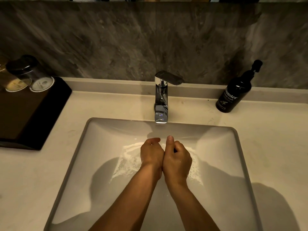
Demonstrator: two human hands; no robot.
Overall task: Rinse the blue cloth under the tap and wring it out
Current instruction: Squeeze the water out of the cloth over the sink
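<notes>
No blue cloth shows anywhere in the head view. My left hand point(152, 152) and my right hand point(177, 157) are low in the white sink point(80, 147), curled into fists and pressed side by side, just in front of the chrome tap point(161, 100). A small dark sliver sits between my right hand's fingers; I cannot tell what it is. The undersides of both fists are hidden. Shallow water glistens on the basin floor around my hands. No stream is visible from the spout.
A dark hand wash pump bottle point(236, 90) stands on the counter at the back right. At the left, a black tray point(33, 114) holds two upturned glasses point(31, 75). A grey stone wall rises behind the tap.
</notes>
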